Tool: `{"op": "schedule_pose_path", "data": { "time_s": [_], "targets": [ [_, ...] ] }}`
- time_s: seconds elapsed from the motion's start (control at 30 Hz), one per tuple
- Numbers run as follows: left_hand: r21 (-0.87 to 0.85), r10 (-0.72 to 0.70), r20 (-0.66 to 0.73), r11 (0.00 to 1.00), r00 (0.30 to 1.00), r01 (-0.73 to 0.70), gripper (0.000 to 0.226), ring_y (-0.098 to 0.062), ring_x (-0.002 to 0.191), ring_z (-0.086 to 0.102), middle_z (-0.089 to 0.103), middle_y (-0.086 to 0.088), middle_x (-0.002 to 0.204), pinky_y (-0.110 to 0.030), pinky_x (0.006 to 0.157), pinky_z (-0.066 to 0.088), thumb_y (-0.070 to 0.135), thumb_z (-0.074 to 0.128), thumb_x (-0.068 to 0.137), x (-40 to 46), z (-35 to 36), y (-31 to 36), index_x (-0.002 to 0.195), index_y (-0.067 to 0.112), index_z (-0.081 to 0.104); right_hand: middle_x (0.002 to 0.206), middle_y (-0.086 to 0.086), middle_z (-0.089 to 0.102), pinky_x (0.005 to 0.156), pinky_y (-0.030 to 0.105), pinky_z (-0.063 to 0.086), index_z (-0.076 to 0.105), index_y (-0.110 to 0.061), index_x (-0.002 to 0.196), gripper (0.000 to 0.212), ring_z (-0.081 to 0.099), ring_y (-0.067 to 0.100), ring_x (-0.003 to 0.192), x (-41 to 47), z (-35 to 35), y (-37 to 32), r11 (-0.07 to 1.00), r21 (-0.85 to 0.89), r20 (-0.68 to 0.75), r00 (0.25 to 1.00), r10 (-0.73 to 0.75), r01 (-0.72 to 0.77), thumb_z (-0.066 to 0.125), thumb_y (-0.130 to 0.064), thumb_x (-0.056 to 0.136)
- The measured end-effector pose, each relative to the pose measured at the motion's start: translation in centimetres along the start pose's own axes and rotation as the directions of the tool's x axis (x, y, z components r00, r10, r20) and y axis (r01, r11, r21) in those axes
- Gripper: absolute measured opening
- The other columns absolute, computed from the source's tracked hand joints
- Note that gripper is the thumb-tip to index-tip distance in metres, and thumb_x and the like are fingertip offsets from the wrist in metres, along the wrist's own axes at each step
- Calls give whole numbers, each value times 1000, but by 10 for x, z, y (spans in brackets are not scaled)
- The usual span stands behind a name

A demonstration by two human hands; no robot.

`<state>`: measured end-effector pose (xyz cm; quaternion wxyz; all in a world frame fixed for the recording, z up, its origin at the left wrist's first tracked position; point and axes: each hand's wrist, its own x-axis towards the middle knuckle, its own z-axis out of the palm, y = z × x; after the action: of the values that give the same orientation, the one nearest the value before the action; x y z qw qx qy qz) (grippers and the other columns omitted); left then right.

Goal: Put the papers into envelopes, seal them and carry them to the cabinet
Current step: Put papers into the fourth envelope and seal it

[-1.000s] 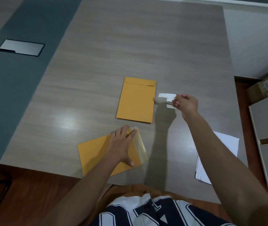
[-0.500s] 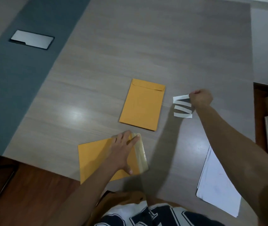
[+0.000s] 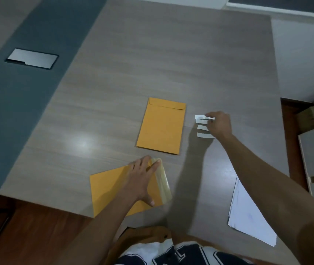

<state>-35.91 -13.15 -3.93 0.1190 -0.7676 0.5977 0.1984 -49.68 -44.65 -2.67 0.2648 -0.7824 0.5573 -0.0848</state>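
Grey wood surface [image 3: 152,54], two envelopes, papers [image 3: 248,213] by its right edge.
Your left hand [image 3: 140,178] presses flat on the near-edge envelope [image 3: 110,188]; your right hand [image 3: 219,125] pinches a white strip [image 3: 202,117] beside the second envelope [image 3: 161,127].

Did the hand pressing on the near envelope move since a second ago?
No. The left hand still rests flat on the near envelope, fingertips at its open flap, just as before; only the camera shifted.
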Motion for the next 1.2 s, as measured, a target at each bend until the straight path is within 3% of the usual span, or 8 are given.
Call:
{"op": "schedule_pose_path", "data": {
  "time_s": [0.1, 0.23, 0.5, 0.77, 0.97, 1.2],
  "targets": [
    [20, -2, 0, 1000, 1000, 2, 144, -34, 139, 21, 6, -10, 156, -46, 112, 24, 78, 78, 45, 0, 0, 0, 154, 30, -4, 127, 13, 57, 102, 38, 42, 66, -26, 122, 41, 46, 34, 120, -9, 0, -6, 995, -102, 65, 998, 20, -13, 49, -10, 88],
    [34, -4, -6, 999, 1000, 5, 145, -34, 136, 23, 7, -11, 155, -46, 111, 26, 79, 77, 44, 0, 1, -1, 154, 30, -3, 133, 15, 48, 106, 42, 37, 57, -21, 132, 41, 45, 37, 123, -16, -3, -12, 970, -235, 103, 991, 84, -57, 50, -14, 92],
    [35, -3, -14, 999, 1000, 3, 145, -33, 136, 22, 8, -10, 156, -44, 111, 26, 78, 78, 45, -1, -1, 0, 154, 31, -4, 143, 5, 43, 104, 41, 35, 50, -24, 140, 49, 34, 32, 129, -14, 3, -4, 957, -288, 136, 988, 72, -30, 48, -22, 91],
    [19, -16, -12, 1000, 1000, 16, 144, -33, 138, 23, 6, -9, 158, -45, 113, 26, 76, 80, 46, -6, -2, 3, 154, 31, -4, 146, 2, 42, 101, 40, 35, 48, -26, 139, 46, 35, 33, 128, -14, 6, -5, 934, -356, 164, 986, 23, 37, 47, -21, 93],
    [14, -34, -9, 999, 999, 34, 135, -33, 138, 25, 5, -8, 160, -43, 109, 30, 73, 82, 49, -9, -4, 5, 153, 30, 7, 147, 0, 40, 102, 39, 34, 45, -25, 142, 49, 32, 30, 131, -7, 4, -11, 914, -406, 208, 976, 68, 23, 45, -26, 94],
    [-23, -36, 3, 999, 999, 36, 129, -31, 142, 21, 0, -5, 162, -44, 110, 30, 69, 84, 50, -14, -5, 7, 151, 31, 13, 145, 2, 42, 103, 41, 34, 50, -20, 137, 46, 33, 30, 131, -17, 4, -9, 945, -326, 151, 986, 65, -13, 47, -21, 91]
  ]
}}
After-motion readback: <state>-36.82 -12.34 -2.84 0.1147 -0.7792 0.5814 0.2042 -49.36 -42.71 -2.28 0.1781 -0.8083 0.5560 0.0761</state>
